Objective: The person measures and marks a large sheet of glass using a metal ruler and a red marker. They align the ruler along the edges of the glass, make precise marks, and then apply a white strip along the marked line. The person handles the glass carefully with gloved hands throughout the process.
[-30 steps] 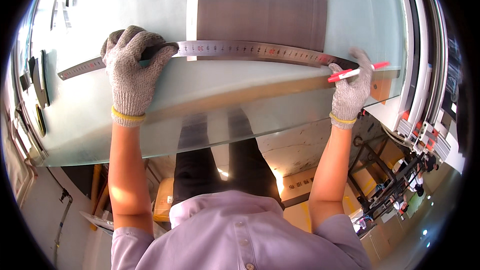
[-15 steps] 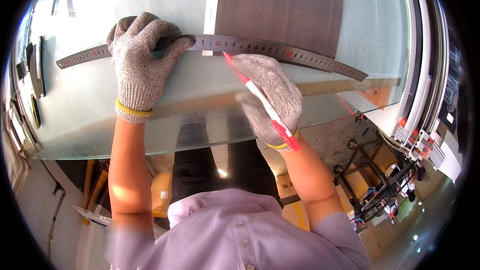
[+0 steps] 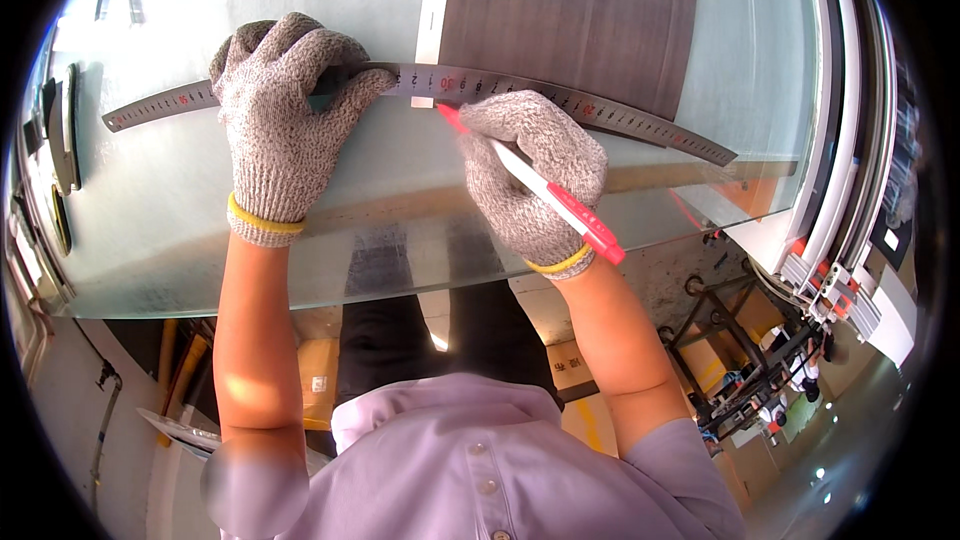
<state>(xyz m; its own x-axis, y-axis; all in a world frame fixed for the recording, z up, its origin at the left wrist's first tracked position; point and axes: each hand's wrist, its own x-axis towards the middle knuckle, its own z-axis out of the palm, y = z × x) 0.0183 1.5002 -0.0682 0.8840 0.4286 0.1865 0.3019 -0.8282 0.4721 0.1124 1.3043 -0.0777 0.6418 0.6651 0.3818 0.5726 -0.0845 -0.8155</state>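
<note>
A long steel ruler [image 3: 425, 78] lies across the near end of a dark brown sheet [image 3: 570, 20]. My left hand [image 3: 280, 125], in a speckled grey knit glove with a yellow cuff, pinches the ruler left of the sheet, thumb against its near edge. In my right hand [image 3: 545, 155], gloved alike, is a red-and-white marker pen [image 3: 527, 175]. Its red tip points up and left, close to the ruler's near edge. A narrow white strip [image 3: 432, 10] runs along the sheet's left side, its end showing below the ruler.
A glass tabletop [image 3: 180, 210] lies under everything, its near edge curving before my body. Dark narrow tools [image 3: 65, 130] sit at the far left. White and metal rails [image 3: 835, 140] border the right side. Cardboard boxes [image 3: 570, 370] and a black metal frame [image 3: 730, 330] stand below.
My right hand's lower fingers, stretched and blurred before, have curled in. The marker now lies more slanted, with its rear end farther right. My left hand keeps its grip on the ruler.
</note>
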